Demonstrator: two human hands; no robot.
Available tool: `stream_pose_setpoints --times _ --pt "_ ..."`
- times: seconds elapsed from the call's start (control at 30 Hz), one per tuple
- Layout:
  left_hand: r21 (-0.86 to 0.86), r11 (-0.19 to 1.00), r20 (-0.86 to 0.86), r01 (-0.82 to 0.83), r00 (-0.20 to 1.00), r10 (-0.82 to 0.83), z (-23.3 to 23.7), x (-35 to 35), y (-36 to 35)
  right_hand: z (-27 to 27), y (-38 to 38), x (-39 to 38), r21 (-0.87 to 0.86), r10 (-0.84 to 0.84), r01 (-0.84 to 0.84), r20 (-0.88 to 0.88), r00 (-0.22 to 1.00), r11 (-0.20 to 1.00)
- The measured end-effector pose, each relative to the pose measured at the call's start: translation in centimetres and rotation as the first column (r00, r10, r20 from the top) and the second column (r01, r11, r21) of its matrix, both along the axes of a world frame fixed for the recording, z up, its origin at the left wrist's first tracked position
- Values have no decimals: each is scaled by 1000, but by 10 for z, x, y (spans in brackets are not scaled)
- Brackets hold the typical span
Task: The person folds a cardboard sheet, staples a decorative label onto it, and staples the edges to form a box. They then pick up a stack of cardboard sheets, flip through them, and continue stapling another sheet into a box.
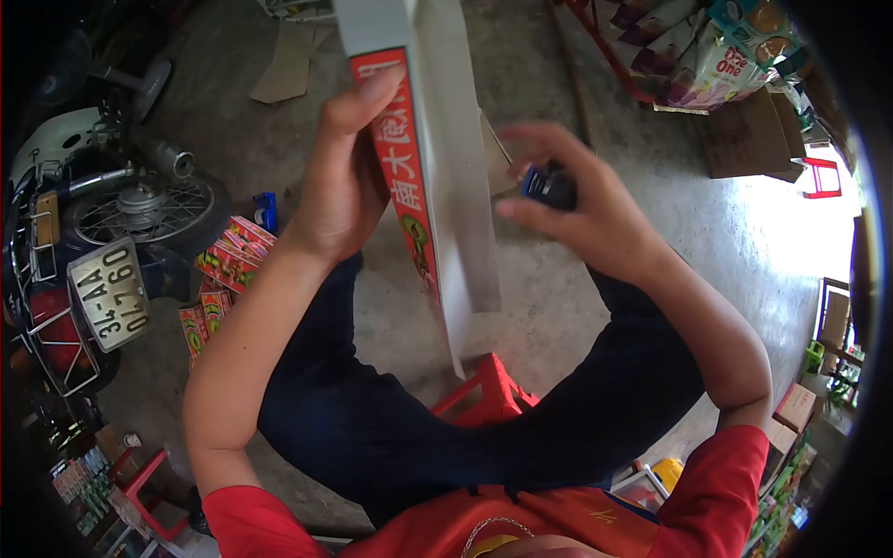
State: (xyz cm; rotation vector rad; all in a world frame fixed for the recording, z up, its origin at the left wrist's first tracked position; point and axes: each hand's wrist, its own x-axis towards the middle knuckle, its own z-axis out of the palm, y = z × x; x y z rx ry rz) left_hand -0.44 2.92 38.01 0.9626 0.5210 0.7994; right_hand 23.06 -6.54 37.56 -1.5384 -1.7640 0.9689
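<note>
My left hand (349, 177) grips a long, partly folded white carton (456, 167) with its thumb on a red printed side panel that bears large white characters. The carton stands upright in front of me, its plain inner side facing right. In my right hand (595, 200), just right of the carton, is a small black object with a blue end (549, 186). The fingers curl about it, and I cannot tell its kind. Several red printed flat packages (233, 260) lie on the floor to the left, near a small blue item (265, 212).
A motorbike (139, 205) stands at the left. Between my legs is a red plastic stool (498, 391). A cardboard box (749, 139) with colourful packs above it sits at the upper right. Flat cardboard (284, 65) lies on the concrete floor.
</note>
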Motion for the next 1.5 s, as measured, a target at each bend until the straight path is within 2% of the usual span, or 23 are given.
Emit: stream_pose_setpoints --times 0.07,0.13,0.27,0.3,0.4,0.43,0.53,0.73,0.83,0.93,1.03,1.1,1.33,1.4,1.5 --pt "61 998 -110 -3 994 10 -4 4 -5 13 0 -4 131 -97 99 -19 995 986" --pt "116 993 -224 -3 974 30 -6 8 -9 25 1 -9 247 -97 123 -113 989 961" --pt "374 927 -333 36 938 98 -4 14 -21 51 -3 -22 352 -68 158 -255 965 923" --pt "342 938 -345 59 936 67 3 13 -21 56 -6 -25 328 -94 177 -254 963 928" --pt "433 901 -345 36 930 128 2 9 -26 61 -11 -23 121 -91 164 -458 884 979" --pt "475 877 -370 64 919 133 0 6 -27 64 -11 -22 92 -102 151 -400 911 984" --pt "557 822 -421 116 893 159 -2 -1 -29 65 -9 -23 20 -123 138 -350 929 990" --pt "526 846 -392 86 907 152 2 -6 -35 54 -9 -24 -16 -68 70 -529 846 997" --pt "527 844 -387 102 913 131 2 -6 -38 60 -7 -26 -11 -7 1 -522 853 1000" --pt "566 818 -382 103 912 150 4 -6 -37 61 -6 -28 -37 -33 18 -475 879 999" --pt "589 802 -381 98 909 169 1 -8 -35 63 -9 -31 -31 -75 68 -342 937 997" --pt "565 818 -384 113 913 139 -2 -11 -33 58 -8 -32 70 -27 54 -335 942 996" --pt "388 920 -267 53 962 57 9 -8 -33 47 -5 -28 303 92 -45 -142 986 952" --pt "322 946 -210 29 977 41 9 -6 -38 52 -6 -27 327 103 -65 -101 990 943" --pt "229 969 -189 87 981 -43 19 -10 -39 53 -1 -17 513 28 -60 70 997 857"
